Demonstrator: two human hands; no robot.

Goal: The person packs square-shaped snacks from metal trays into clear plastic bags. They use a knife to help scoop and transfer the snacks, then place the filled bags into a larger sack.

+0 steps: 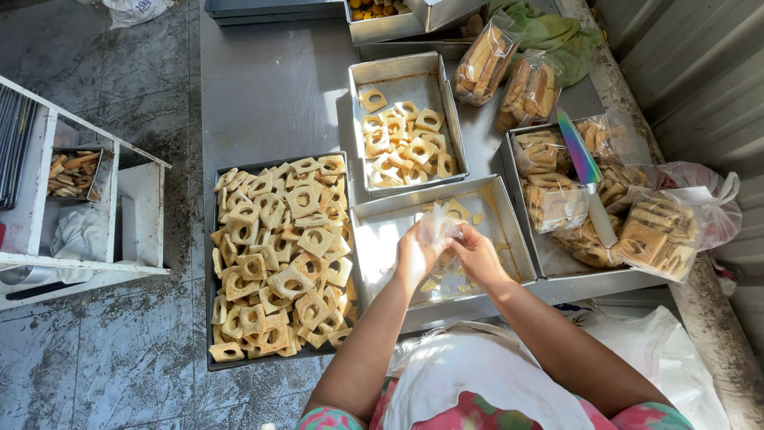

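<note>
Gripping a small clear bag between them, both hands hover over the near-empty tray, left hand lower.

A clear, glossy plastic bag, thin and crinkled, sits between the left hand and right hand; beneath them a bare metal tray, dull silver and scuffed; a second metal tray of the same brushed look holds matt, dry, floury pastry squares; the dark tray carries rough golden pastries; the steel tabletop is smooth grey with a soft sheen; filled plastic packets shine in sunlight; a knife shows an iridescent polished blade; green cloth lies crumpled; the concrete floor is rough and stained.
</note>
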